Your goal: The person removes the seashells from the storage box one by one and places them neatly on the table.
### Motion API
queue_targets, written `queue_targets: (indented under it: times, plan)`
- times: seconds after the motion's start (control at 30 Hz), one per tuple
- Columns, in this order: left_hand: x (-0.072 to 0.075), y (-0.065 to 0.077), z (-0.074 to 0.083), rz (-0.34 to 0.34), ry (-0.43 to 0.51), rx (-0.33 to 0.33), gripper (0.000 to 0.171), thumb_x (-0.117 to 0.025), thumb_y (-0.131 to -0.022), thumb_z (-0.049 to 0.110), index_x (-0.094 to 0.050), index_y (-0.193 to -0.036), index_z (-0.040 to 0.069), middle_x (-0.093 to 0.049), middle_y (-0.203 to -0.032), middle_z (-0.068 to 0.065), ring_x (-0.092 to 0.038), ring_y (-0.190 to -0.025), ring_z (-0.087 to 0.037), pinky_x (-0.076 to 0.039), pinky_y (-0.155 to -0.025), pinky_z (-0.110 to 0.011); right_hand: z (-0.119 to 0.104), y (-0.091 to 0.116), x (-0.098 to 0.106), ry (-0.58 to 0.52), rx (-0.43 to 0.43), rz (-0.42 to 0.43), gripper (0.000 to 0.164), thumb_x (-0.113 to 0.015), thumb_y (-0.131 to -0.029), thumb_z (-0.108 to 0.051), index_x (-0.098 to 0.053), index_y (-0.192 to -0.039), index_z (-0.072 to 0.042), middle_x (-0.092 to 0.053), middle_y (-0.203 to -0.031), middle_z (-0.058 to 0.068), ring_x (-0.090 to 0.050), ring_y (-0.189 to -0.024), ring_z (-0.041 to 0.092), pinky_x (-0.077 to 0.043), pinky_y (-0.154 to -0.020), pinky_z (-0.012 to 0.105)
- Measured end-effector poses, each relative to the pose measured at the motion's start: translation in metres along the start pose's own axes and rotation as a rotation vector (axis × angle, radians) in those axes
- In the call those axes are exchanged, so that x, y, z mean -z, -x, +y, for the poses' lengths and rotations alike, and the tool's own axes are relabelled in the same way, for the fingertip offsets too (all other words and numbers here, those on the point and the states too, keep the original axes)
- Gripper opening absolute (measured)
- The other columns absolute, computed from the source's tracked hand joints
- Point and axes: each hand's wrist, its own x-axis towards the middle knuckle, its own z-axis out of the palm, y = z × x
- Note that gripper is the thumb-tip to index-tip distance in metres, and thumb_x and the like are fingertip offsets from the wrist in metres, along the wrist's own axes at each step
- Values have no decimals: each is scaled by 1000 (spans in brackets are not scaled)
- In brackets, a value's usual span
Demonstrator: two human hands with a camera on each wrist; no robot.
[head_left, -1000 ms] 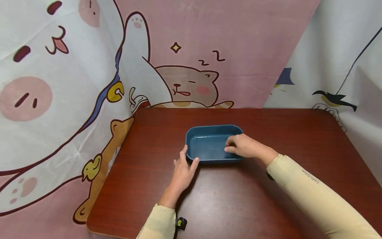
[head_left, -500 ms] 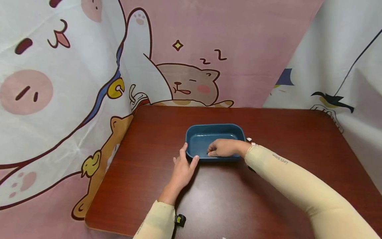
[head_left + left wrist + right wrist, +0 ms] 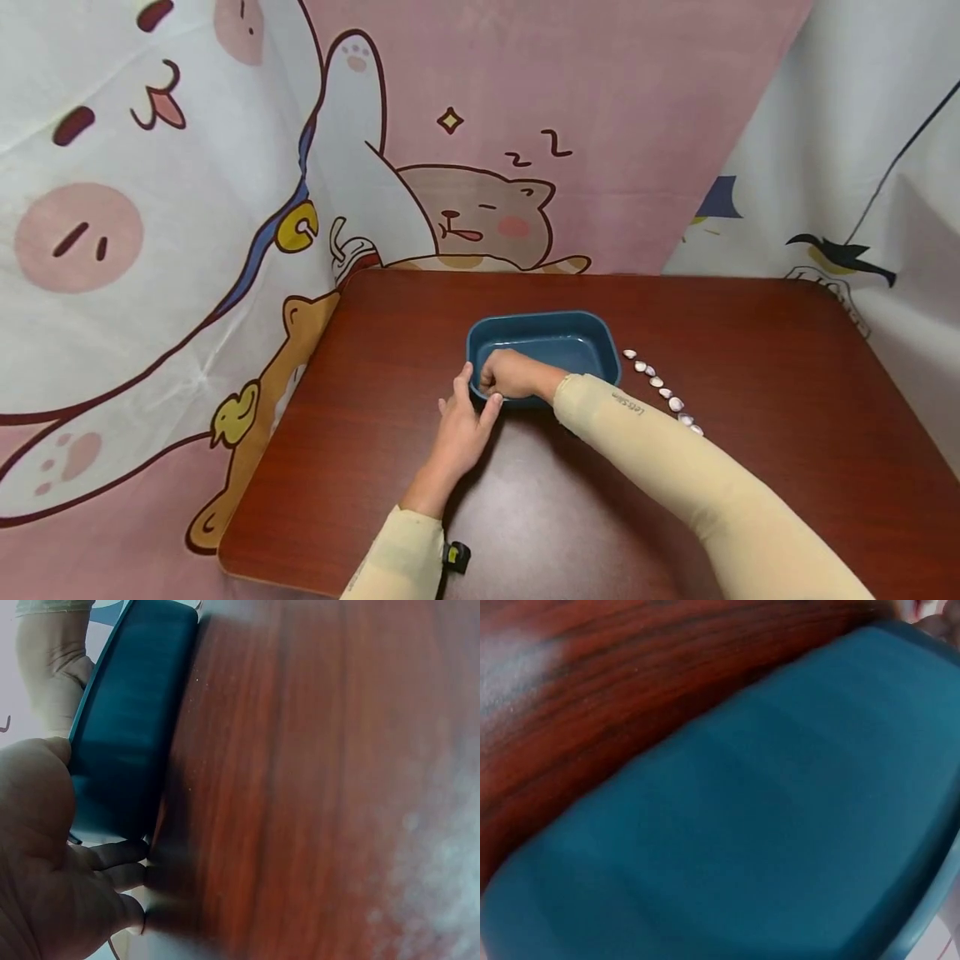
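A blue rectangular tray (image 3: 581, 321) with rounded corners sits on the table. My left hand (image 3: 459, 429) holds its near left corner, thumb at the near rim and fingers against the left end. In the left wrist view, that thumb lies on the rim of the tray (image 3: 131, 720) and the fingers reach down towards the tabletop. My right hand (image 3: 513, 373) is down inside the tray's left end with its fingers bent; whatever lies under them is hidden. The tray's outer wall (image 3: 727, 817) fills most of the right wrist view.
Several small whitish-purple shells (image 3: 656, 382) lie in a slanting row right of the tray, partly behind my right sleeve (image 3: 675, 483). The reddish-brown wooden table (image 3: 360, 417) meets a printed cloth backdrop (image 3: 600, 100) at the back and left.
My right hand has moved left inside the tray, from its right end to the left end. The row of shells has come into view as the forearm shifted. My left hand has stayed put.
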Motion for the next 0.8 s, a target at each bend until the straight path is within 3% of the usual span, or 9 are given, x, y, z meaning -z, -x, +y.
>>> queue_targets:
  times: [0.2, 0.37, 0.5, 0.6, 0.7, 0.8]
  plan:
    - [-3, 0, 0, 10, -2, -23, 84, -52, -106, 66, -22, -169, 20, -34, -176, -4, -50, -150, -40, -14, -121, -84, -2, 9, 5, 41, 12, 31, 15, -70, -99, -4, -76, -87, -12, -67, -80, -5, -53, -73, 6, -47, -71, 22]
    - [-3, 1, 4, 12, 18, -39, 82, -52, -106, 65, -21, -169, 21, -33, -176, -3, -50, -148, -45, -13, -119, -86, 2, 37, 35, 8, 60, 196, 8, -69, -105, -13, -77, -106, -11, -77, -100, 3, -69, -86, 14, -59, -81, 33]
    - [-2, 3, 6, 19, 17, -40, 82, -53, -107, 63, -20, -169, 22, -33, -176, -4, -50, -148, -47, -15, -119, -85, 17, 79, 71, -70, 29, 341, 18, -70, -105, -17, -78, -121, -14, -81, -116, 4, -76, -98, 16, -62, -88, 40]
    - [0, 5, 7, 17, 21, -37, 81, -54, -107, 61, -21, -169, 21, -34, -176, -6, -50, -148, -49, -15, -119, -85, 33, 118, 89, -135, -57, 411, 14, -71, -104, -18, -78, -116, -14, -81, -105, 4, -74, -87, 14, -61, -78, 36]
    - [1, 7, 8, 20, 25, -30, 81, -54, -107, 61, -22, -169, 21, -34, -176, -5, -49, -149, -48, -14, -120, -84, 54, 159, 92, -174, -142, 457, 9, -71, -104, -19, -75, -110, -14, -77, -94, 3, -70, -78, 15, -56, -68, 29]
    - [2, 8, 8, 19, 29, -20, 81, -54, -107, 61, -21, -169, 21, -32, -177, -3, -47, -151, -47, -13, -121, -83, 76, 193, 82, -181, -224, 452, 7, -71, -104, -21, -75, -109, -15, -75, -92, -1, -67, -77, 13, -53, -66, 25]
